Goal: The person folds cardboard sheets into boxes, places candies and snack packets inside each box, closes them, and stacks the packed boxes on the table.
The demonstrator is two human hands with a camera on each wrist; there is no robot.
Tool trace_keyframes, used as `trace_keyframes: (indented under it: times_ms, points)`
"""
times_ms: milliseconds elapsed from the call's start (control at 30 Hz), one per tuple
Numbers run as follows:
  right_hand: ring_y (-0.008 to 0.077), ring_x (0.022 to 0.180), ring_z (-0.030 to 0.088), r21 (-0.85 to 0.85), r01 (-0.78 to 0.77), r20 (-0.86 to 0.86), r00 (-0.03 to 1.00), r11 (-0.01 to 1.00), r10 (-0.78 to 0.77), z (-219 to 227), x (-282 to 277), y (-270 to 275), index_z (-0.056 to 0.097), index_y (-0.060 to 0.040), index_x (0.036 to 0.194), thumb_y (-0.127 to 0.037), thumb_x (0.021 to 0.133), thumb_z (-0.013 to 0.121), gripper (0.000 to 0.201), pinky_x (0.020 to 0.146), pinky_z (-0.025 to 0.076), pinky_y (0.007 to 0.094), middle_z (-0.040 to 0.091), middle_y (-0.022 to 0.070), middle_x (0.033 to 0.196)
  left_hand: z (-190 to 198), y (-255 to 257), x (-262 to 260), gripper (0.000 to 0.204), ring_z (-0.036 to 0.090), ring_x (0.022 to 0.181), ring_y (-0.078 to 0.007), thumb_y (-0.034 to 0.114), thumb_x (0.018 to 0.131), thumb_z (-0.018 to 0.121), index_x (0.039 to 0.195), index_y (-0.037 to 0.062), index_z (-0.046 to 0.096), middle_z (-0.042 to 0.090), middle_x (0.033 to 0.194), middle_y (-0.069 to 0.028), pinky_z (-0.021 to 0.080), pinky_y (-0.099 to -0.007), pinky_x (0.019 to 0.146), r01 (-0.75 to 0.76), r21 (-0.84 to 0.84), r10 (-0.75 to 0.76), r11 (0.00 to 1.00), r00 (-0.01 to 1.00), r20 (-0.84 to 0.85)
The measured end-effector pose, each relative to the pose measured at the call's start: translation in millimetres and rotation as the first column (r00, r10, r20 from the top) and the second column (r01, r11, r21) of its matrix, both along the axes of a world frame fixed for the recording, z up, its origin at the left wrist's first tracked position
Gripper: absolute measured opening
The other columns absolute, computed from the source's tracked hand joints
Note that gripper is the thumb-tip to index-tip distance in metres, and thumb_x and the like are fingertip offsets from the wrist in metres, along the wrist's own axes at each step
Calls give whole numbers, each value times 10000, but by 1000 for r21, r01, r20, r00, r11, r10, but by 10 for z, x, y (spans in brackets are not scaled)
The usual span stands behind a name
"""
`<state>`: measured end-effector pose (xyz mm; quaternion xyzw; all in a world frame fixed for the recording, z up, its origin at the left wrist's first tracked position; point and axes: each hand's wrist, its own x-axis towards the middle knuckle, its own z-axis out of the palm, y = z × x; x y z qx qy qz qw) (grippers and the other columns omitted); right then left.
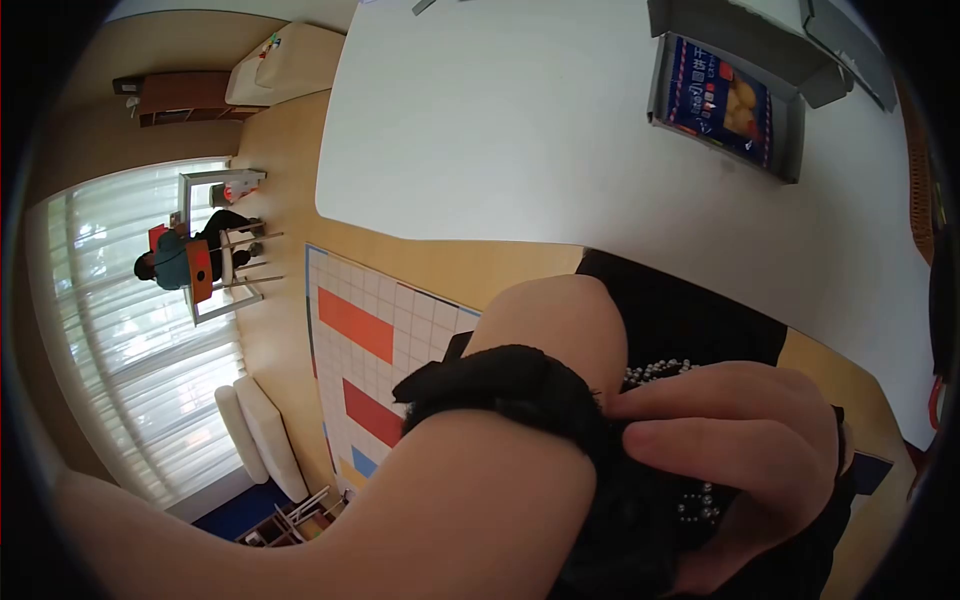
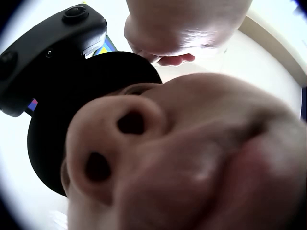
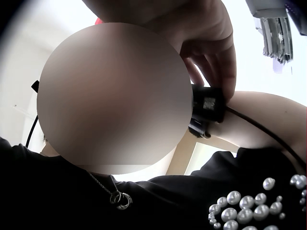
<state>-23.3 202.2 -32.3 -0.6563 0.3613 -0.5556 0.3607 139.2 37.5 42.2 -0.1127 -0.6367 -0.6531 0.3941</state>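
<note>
A black strap (image 1: 510, 385) wraps my left wrist. My right hand (image 1: 740, 430) pinches the strap's edge, its thumb and finger close together against it. In the right wrist view, fingers of my right hand (image 3: 204, 28) reach down to a black device (image 3: 208, 103) with a cable on the left forearm. My left hand (image 1: 555, 315) is held in front of the body, below the table edge; its fingers are hidden in the head view. The left wrist view has the left hand (image 2: 187, 24) at the top, only a bit of its fingertips showing.
A white table (image 1: 480, 120) lies ahead, with an open grey box (image 1: 793, 150) holding a blue snack packet (image 1: 720, 100). Beyond are a tiled mat (image 1: 400, 310) and a seated person (image 1: 175, 255) by a curtained window. My face is close to the left wrist camera.
</note>
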Motion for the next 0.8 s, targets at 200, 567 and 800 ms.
trace_keyframes:
  times_ms: [200,567,800]
  points:
    - [335,847,600,-380,40,76,997,924,-12,-207,5,-138,493,130,991,-373,808,589,543,706,508,341,560,292,911,-175,-44,-40,118,557,560,-143,151,846,515,804,45,548,574,690,-49,444,-252,515,-135,-15,136,991,970,203]
    - [233,1012,541,186,169,35,983,968,-179,-58,94,-43,381,-14,1220,-129,635,788,721,852,431,295,510,166,1109,-389,132,-864,163,580,593,-181,173,871,485,859,19,536,576,694,-81,463,-269,533,-247,-24,241,969,914,327]
    - [121,924,559,573,-60,484,829,817,-279,-538,57,-171,468,-45,1143,-42,698,695,499,818,456,257,520,48,1156,-478,127,-1422,376,596,831,-281,164,736,609,1068,0,539,581,960,-169,484,-356,691,16,-524,428,851,558,711]
